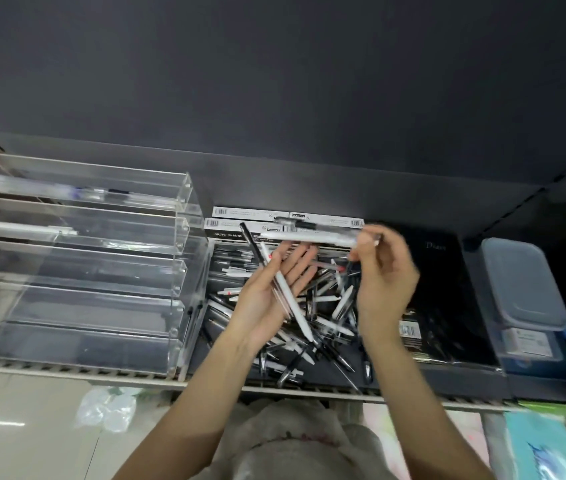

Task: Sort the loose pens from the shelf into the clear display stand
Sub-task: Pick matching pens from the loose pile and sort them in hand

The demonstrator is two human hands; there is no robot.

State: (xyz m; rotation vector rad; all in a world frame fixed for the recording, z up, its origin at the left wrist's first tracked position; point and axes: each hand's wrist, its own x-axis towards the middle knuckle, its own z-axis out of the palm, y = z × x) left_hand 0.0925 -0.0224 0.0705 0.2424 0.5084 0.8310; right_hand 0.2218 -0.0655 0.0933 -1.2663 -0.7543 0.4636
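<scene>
A pile of loose pens [323,317], black, white and clear, lies on the dark shelf in the middle. My left hand [271,299] is palm up over the pile with a few pens [283,292] lying across it, the thumb over them. My right hand [383,271] pinches one end of a white pen [312,236] that points left, held level above the left hand. The clear display stand [77,258] with several stepped tiers stands to the left. Its top two tiers each hold a pen or two; the lower ones look bare.
Flat white pen boxes [285,218] lie behind the pile. A black book [447,289] lies right of the pens, and a clear lidded container [523,282] sits further right. The shelf's front edge [67,370] runs below the stand. A dark wall rises behind.
</scene>
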